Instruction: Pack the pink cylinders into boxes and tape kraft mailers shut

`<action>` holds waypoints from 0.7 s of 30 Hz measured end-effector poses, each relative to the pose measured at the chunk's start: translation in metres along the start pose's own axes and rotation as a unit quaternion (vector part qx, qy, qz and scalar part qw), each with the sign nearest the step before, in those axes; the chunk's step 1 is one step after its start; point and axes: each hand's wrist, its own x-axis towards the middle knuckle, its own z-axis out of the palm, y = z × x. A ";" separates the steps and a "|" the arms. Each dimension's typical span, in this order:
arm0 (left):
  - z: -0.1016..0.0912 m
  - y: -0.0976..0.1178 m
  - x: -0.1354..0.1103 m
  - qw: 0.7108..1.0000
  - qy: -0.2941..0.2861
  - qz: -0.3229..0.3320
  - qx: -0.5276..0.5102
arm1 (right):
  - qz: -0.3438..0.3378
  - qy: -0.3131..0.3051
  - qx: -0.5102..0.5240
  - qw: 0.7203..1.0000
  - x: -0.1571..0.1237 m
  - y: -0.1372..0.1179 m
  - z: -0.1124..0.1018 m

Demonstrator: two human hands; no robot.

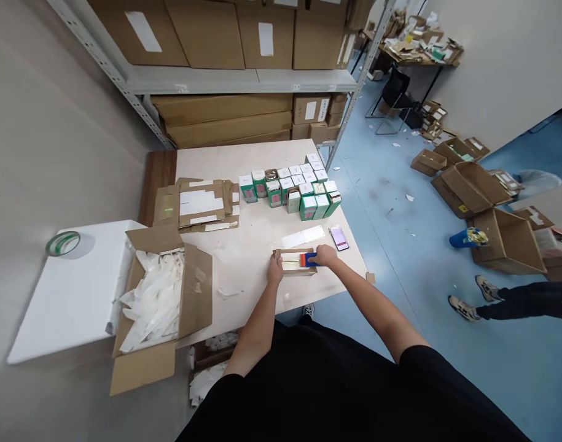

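Observation:
A small brown cardboard box (293,263) lies flat on the pale table (244,245), near its front right corner. My left hand (275,269) grips the box's left end, fingers curled. At the box's right end my right hand (325,255) is closed round a blue and orange tool (307,259), pressed on the top of the box. What kind of tool it is I cannot make out. Just behind the box lie a white strip of labels (303,237) and a phone (339,238) with its screen lit.
Several green and white cartons (293,187) stand grouped behind. Flattened cardboard (198,204) lies left of them. An open box of white bags (158,301) sits at front left, a tape roll (62,243) on a white board. Shelves hold large boxes. Another person's legs (511,298) are at right.

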 end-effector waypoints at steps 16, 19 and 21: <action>-0.016 -0.016 0.013 1.000 -0.017 0.005 -0.008 | 0.084 0.001 -0.003 0.997 0.000 0.062 0.000; -0.033 -0.028 0.016 1.000 -0.009 -0.007 -0.021 | 0.060 0.014 0.023 0.998 -0.004 0.040 -0.006; -0.050 -0.038 0.020 1.000 0.006 -0.029 -0.009 | 0.027 0.023 0.039 0.999 -0.007 0.016 -0.010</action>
